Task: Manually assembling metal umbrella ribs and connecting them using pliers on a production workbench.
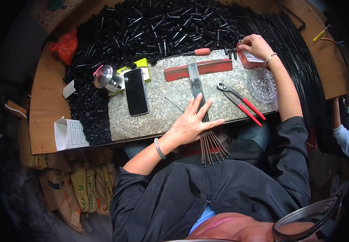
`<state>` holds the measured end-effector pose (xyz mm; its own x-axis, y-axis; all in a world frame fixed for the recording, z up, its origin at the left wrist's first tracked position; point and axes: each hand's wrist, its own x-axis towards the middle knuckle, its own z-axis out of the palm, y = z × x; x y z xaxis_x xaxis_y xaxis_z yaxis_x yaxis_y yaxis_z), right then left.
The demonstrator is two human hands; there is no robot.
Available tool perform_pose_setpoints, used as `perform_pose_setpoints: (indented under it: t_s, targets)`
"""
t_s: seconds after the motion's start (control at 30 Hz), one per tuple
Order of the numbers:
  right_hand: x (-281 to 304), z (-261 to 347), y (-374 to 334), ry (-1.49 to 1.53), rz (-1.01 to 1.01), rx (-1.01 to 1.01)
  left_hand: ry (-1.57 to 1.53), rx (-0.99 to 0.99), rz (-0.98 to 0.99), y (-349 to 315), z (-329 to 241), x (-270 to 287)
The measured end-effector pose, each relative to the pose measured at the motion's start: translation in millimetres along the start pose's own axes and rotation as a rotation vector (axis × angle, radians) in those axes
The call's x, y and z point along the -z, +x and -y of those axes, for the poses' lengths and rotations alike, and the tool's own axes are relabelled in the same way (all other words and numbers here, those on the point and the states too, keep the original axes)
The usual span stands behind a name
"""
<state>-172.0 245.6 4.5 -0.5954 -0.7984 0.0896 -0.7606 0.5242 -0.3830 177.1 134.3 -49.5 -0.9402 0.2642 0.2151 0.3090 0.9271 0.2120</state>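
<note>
My left hand (188,126) lies flat with spread fingers across a row of thin dark rods (194,83). The rods sit side by side over a red metal bar (219,67), and their knobbed lower ends fan out past the table edge towards me. At the far right, my right hand (257,46) has its fingertips pinched together over a small red box (246,61); what they hold, if anything, is hidden. Below that hand is a clear glass dish (262,85). Pliers with red handles (243,104) lie open between the dish and the rods.
A large heap of black tubular parts (142,28) covers the back; long black rods (299,60) line the right. On the left are a phone (136,92), a lidded jar (109,79) and a white carton (67,134). A red-handled tool (202,51) lies behind the bar.
</note>
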Motion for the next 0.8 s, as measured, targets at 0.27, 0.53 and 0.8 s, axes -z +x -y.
perform_pose_setpoints:
  t_s: [0.27,0.53,0.8]
  targets:
    - [-13.9,-26.9,-1.2,-0.091,0.120,0.013,0.005,0.012,-0.010,0.8,3.5,-3.7]
    - [-14.5,-42.4,-6.2,-0.160,-0.183,0.183,0.005,-0.001,-0.035,2.7,2.3,-6.2]
    - [-67.5,77.5,1.9,0.280,-0.084,0.341,0.035,0.010,0.006,0.3,1.7,-4.6]
